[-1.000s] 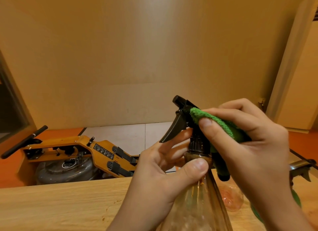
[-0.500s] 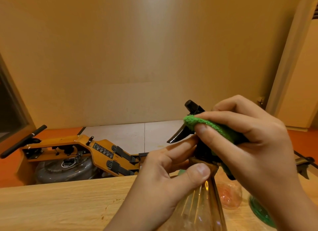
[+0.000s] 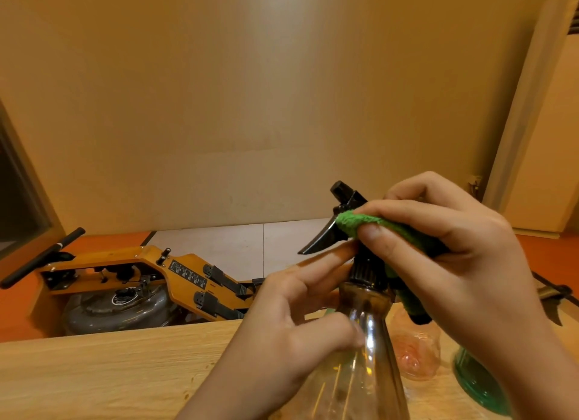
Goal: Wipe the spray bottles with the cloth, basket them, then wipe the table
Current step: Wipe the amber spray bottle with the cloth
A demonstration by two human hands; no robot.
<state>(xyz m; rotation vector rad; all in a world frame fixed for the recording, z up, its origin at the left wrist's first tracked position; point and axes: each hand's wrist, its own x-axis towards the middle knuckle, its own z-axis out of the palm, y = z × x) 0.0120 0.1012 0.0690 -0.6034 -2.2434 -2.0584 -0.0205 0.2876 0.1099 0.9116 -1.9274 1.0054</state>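
Observation:
A clear amber spray bottle (image 3: pixel 360 372) with a black trigger head (image 3: pixel 341 213) stands upright in front of me over the wooden table (image 3: pixel 109 372). My left hand (image 3: pixel 282 328) holds its neck, thumb on the shoulder and fingers beneath the trigger. My right hand (image 3: pixel 454 263) pinches a green cloth (image 3: pixel 360 220) round the back of the black head. Behind the bottle stand a pinkish bottle (image 3: pixel 416 357) and a green bottle (image 3: pixel 479 388), both partly hidden by my right hand and arm.
Beyond the table's far edge an orange wooden rowing machine (image 3: pixel 150 278) with a water tank (image 3: pixel 119 307) lies on the floor. A plain wall rises behind it. A tall white cabinet (image 3: pixel 545 137) stands at the right.
The bottle has shifted slightly right and tilted, its nozzle now pointing more upward. My right hand has slid the cloth along the trigger head.

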